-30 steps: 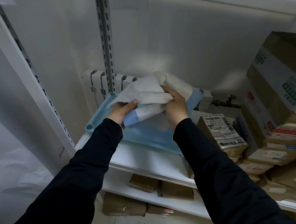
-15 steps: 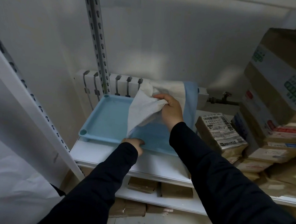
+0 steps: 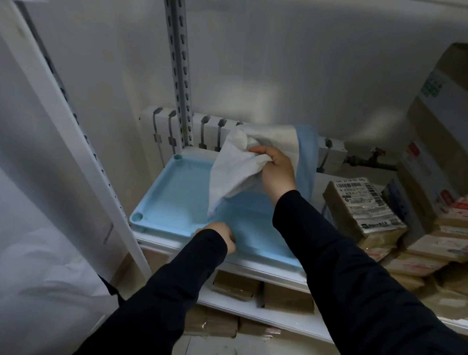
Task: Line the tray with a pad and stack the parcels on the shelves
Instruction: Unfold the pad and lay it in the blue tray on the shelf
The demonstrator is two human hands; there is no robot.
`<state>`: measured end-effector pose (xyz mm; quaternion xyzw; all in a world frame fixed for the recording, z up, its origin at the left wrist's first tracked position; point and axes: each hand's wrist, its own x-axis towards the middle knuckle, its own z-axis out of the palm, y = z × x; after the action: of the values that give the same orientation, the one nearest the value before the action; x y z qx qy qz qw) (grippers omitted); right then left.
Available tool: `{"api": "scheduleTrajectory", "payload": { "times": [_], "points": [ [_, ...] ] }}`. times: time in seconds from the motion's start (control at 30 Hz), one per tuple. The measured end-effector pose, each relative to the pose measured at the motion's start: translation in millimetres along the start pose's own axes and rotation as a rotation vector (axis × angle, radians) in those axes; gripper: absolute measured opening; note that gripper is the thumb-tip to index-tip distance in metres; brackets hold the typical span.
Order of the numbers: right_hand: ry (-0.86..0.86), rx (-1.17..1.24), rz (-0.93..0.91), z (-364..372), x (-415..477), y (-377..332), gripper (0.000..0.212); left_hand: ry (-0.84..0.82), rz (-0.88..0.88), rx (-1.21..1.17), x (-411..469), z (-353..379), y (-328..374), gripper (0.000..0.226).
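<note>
White wall (image 3: 290, 70) backs a white shelf (image 3: 259, 270), with a slotted metal post (image 3: 179, 76) rising at the back left, a radiator (image 3: 203, 130) behind it and a pipe (image 3: 367, 161) running off to the right. On the shelf's left part sits a pale blue tray (image 3: 176, 192), lying flat with its near rim along the shelf's front edge. Over the tray's far right part hangs a pad (image 3: 233, 174), white with a blue border, crumpled and only partly unfolded. Its far portion drapes up against the radiator and a loose lower corner dangles toward the tray floor. The right hand (image 3: 277, 175) grasps a bunch of the pad, fingers curled round the fabric, raised above the tray. The left hand (image 3: 220, 232) lies low at the tray's near rim with fingers curled; whether it pinches the pad's edge or the rim cannot be told. Brown labelled parcels (image 3: 363, 211) are piled on the shelf just right of the tray, with larger ones stacked behind, and more lie on the lower shelf (image 3: 245, 311)
</note>
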<state>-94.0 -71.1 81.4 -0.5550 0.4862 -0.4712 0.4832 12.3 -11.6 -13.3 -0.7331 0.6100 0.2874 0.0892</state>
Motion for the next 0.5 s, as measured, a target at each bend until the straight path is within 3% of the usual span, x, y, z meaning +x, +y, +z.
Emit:
{"api": "scheduleTrajectory", "payload": {
  "times": [0.27, 0.37, 0.43, 0.5],
  "points": [
    [0.009, -0.006, 0.0, -3, -8, -3, 0.047, -0.04, 0.03, 0.004, -6, 0, 0, 0.038],
    [0.012, -0.016, 0.003, -6, -9, -5, 0.046, -0.08, 0.038, -0.083, -10, -6, 3, 0.063],
    [0.014, -0.019, 0.007, -8, -10, -8, 0.045, -0.087, 0.045, -0.311, -16, -16, 8, 0.087],
    [0.01, -0.027, 0.007, -8, -10, -9, 0.044, -0.065, 0.033, -0.965, -18, -24, 11, 0.099]
  ]
}}
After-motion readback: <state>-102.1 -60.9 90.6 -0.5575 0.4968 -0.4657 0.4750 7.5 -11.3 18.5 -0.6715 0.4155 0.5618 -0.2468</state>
